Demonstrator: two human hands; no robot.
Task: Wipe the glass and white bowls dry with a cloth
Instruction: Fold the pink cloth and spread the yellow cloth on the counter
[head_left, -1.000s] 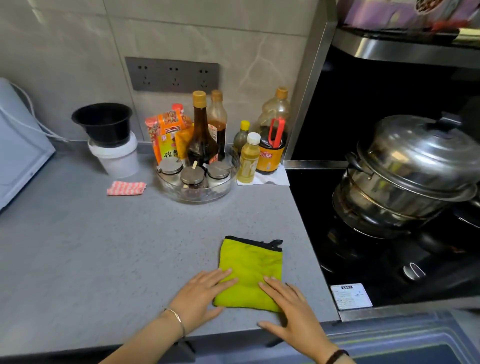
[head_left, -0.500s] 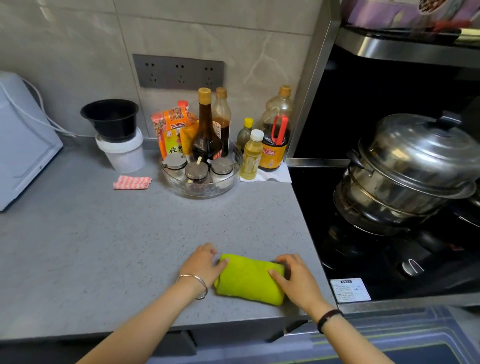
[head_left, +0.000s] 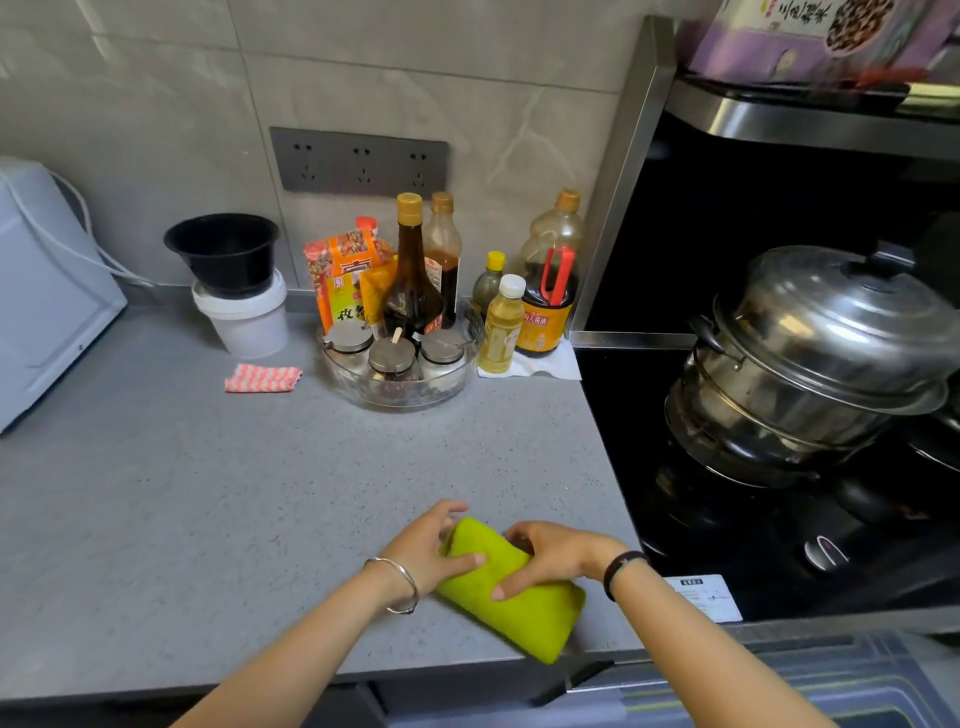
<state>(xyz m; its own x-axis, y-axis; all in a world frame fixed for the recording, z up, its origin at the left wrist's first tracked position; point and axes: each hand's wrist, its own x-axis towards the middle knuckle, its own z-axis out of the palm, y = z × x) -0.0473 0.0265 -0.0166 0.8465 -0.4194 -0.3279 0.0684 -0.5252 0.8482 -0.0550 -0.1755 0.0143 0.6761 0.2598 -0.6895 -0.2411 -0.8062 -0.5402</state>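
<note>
My left grip (head_left: 421, 556) and right grip (head_left: 556, 558) both clasp the folded cloth (head_left: 519, 608) at the worktop (head_left: 208, 519) edge, probably bunching it into a wiping pad.

Cameras: 1. Head view, wide-angle: we look forward and down, close over our left hand (head_left: 423, 551) and right hand (head_left: 558, 558), counter (head_left: 208, 519) ahead, stove (head_left: 631, 415) rightward.

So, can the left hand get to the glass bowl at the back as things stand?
Probably yes: nothing stands on the counter between the left hand and the glass bowl, though that hand now grips the green cloth.
</note>
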